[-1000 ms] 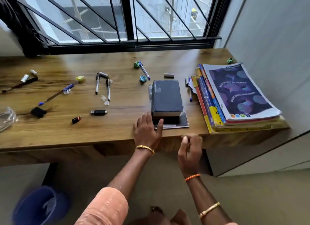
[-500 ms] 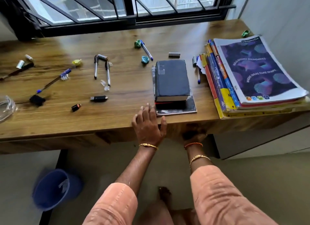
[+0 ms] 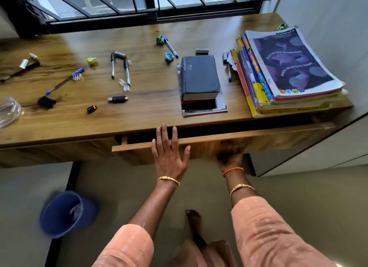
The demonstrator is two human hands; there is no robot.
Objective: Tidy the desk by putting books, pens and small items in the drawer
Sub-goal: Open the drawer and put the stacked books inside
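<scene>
Peach sleeves (image 3: 264, 225), gold bangles (image 3: 168, 180), orange thread (image 3: 232, 170)

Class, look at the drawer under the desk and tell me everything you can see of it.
The drawer has a wide wood-grain front like the desk and is pulled out a little, showing a dark gap whose inside cannot be seen. The left hand lies flat over its top edge; the right hand reaches under its lower edge.

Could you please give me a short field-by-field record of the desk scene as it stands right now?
drawer: partly open, inside dark
left hand: flat, fingers straight over the drawer's front edge
right hand: under the drawer front, fingers hidden
dark book: on thinner items near the front of the desk
book stack: desk's right end
pens: lying loose on the desk
USB stick: on the desk
blue bin: on the floor
</scene>
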